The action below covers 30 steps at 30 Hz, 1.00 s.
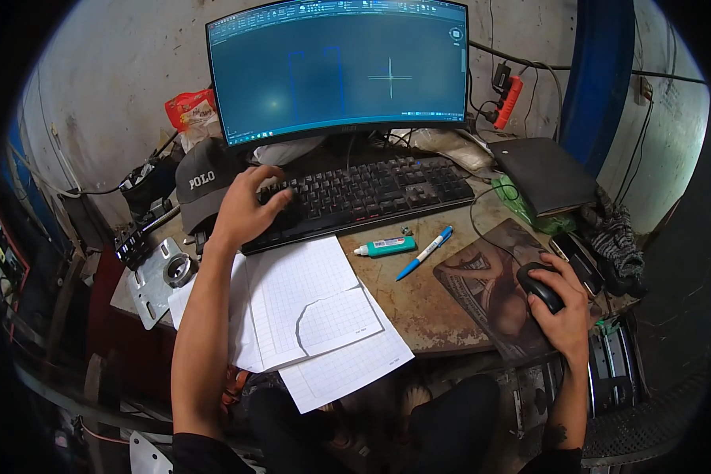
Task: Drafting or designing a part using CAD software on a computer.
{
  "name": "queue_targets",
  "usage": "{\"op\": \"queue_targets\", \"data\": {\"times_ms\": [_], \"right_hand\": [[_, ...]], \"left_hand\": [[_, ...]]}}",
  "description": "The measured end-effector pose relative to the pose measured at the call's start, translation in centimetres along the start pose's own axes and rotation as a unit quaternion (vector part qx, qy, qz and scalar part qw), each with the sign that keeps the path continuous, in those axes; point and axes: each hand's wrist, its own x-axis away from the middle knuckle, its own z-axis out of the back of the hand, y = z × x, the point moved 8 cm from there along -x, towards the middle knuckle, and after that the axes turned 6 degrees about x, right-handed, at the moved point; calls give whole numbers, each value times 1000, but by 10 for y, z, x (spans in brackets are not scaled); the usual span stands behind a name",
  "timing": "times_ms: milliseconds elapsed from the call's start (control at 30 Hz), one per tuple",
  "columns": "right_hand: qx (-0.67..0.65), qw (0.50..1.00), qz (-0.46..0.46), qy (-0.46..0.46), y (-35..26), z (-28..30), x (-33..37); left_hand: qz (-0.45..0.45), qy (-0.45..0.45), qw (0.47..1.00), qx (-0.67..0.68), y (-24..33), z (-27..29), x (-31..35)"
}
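My left hand (pixel 250 207) rests over the left end of a black keyboard (pixel 363 189), fingers apart and bent over the keys. At the right, my right hand (pixel 562 312) is wrapped round a black computer mouse (pixel 540 287), which sits on a dark picture-printed mouse pad (pixel 494 288). Behind the keyboard stands a curved monitor (pixel 340 71), showing a drawing program with blue lines and a pale crosshair on a dark field. Squared paper sheets (pixel 347 379), one torn, lie below the keyboard, by my left forearm.
A green correction pen (pixel 390 246) and a blue-and-white pen (pixel 424 253) lie mid-table. A dark cap (pixel 201 183), a tape roll (pixel 180 270) and a metal plate (pixel 152 292) are at the left. At the right are a black folder (pixel 545 175), a green bag (pixel 521 207) and a red power strip (pixel 509 103).
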Motion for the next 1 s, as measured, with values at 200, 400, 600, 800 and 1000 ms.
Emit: {"op": "queue_targets", "data": {"times_ms": [200,400,600,800,1000], "right_hand": [[0,1000,-5,-11,-2,-3,0],[16,1000,-4,3,2,0,4],[14,1000,-7,1,3,-4,3],[15,1000,-7,5,1,-3,2],[19,1000,-4,-5,2,-4,2]], "left_hand": [[-80,-73,994,15,29,-22,10],[-100,-115,988,-2,36,-43,10],[-132,-111,985,-2,45,-55,14],[-137,-112,983,-41,44,-63,17],[-161,-19,980,-115,56,-52,16]]}}
